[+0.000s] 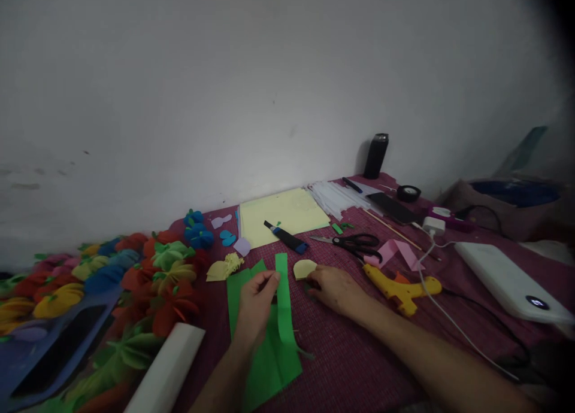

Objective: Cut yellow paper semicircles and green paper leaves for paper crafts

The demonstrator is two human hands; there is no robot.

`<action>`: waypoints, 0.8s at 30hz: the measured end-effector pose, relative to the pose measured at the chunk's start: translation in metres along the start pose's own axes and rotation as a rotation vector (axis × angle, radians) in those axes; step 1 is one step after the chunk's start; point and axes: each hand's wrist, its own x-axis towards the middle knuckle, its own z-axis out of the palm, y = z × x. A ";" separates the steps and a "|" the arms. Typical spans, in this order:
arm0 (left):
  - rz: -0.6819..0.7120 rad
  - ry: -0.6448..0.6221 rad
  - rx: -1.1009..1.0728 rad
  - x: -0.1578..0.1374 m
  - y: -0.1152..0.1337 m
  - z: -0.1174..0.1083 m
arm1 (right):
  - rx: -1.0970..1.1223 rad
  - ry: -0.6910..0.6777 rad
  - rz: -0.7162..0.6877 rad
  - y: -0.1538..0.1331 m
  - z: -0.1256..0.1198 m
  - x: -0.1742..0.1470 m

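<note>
My left hand [256, 305] pinches a green paper strip [283, 293] between thumb and forefinger, holding it upright. Larger green paper sheets [269, 371] lie under that hand on the cloth. My right hand [336, 287] rests to the right, fingers curled down beside a pale yellow rounded paper piece [304, 269]. Whatever those fingers hold, if anything, is hidden. Beyond the hands lie a blue and black utility knife [287, 238] and black-handled scissors [354, 242]. Left of the green paper is a pale yellow cut piece with a fringed bit [224, 266].
Colourful paper flowers [171, 275] crowd the left, by a white roll [166, 371]. A yellow glue gun [399, 287], its cord and a white power bank [507, 281] lie at right. Pale yellow sheets [287, 209], white strips [336, 197] and a black bottle [376, 155] stand near the wall.
</note>
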 end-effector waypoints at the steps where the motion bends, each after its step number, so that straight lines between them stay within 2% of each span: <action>1: 0.000 -0.010 0.002 -0.001 0.000 0.001 | 0.004 -0.006 -0.004 0.000 0.002 0.000; 8: -0.021 -0.047 -0.013 -0.005 0.002 0.006 | 0.160 -0.008 -0.040 0.002 -0.003 0.006; 10: -0.022 -0.056 -0.017 -0.006 0.002 0.007 | 0.356 0.027 -0.036 -0.001 -0.010 0.007; 13: 0.001 -0.077 0.018 -0.006 0.001 0.008 | 0.842 0.124 0.043 -0.008 -0.021 0.006; 15: 0.020 -0.093 0.051 -0.007 0.001 0.009 | 1.026 0.169 0.057 -0.012 -0.024 0.004; 20: 0.059 -0.144 0.110 -0.012 0.003 0.013 | 1.095 0.195 -0.059 -0.017 -0.017 0.002; 24: 0.049 -0.171 0.138 -0.017 0.007 0.016 | 1.067 0.163 -0.039 -0.018 -0.011 0.002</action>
